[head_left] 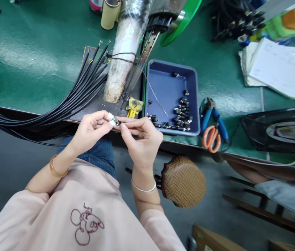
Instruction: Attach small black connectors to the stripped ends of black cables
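My left hand (88, 130) and my right hand (141, 137) meet at the near edge of the green table, above my lap. Between their fingertips they pinch a small connector (114, 121) with a white end, coloured wire tips and a black part. Both hands grip it, the left from the left, the right from the right. Just behind them lies a bundle of black cables (66, 101) with stripped coloured ends, fanned over a dark plate (99, 104). A thin wire runs from my right hand toward the blue tray (172, 75).
The blue tray holds several small black parts (180, 115). To its right lie blue-handled pliers (215, 116) and orange-handled cutters (211, 137). A wrapped machine arm (125, 59) hangs over the plate; a yellow clip (134, 106) sits below it. A woven stool (182, 181), papers (275, 66).
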`<state>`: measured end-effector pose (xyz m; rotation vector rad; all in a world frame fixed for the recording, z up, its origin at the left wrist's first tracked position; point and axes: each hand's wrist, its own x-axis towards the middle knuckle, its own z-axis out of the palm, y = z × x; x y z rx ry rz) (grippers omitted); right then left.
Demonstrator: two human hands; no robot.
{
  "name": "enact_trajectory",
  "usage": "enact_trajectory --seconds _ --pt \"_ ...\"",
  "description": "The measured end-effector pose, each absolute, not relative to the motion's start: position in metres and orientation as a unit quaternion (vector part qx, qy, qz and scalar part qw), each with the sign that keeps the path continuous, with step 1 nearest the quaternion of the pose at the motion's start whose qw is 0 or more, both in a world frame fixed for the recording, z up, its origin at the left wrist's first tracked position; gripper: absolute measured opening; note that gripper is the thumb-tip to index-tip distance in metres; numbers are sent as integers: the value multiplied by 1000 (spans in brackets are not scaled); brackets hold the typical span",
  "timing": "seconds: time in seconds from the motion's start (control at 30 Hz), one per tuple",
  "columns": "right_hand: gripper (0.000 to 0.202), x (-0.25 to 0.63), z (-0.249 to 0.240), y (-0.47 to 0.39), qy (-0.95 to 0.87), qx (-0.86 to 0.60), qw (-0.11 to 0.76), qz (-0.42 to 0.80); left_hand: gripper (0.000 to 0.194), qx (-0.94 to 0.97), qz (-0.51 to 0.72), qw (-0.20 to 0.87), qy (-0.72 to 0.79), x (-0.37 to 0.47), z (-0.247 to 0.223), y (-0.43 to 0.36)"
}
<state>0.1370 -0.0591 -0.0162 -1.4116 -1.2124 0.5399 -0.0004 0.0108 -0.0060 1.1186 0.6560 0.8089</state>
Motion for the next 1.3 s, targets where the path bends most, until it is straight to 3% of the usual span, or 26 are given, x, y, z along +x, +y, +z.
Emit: enact_trajectory --seconds 0.3,0.57,0.93,1.3 --pt "10 133 -21 -55 -537 -591 587 133 15 501 372 726 288 2 -6 13" --pt "11 134 -17 -55 -471 -579 621 238 16 510 358 725 292 1 -5 16" --pt "15 139 -19 -53 -620 -591 516 -16 10 654 354 558 368 1 -6 11" --pt "16 145 -15 -47 -657 -578 483 -38 9 624 373 576 373 4 -8 17"
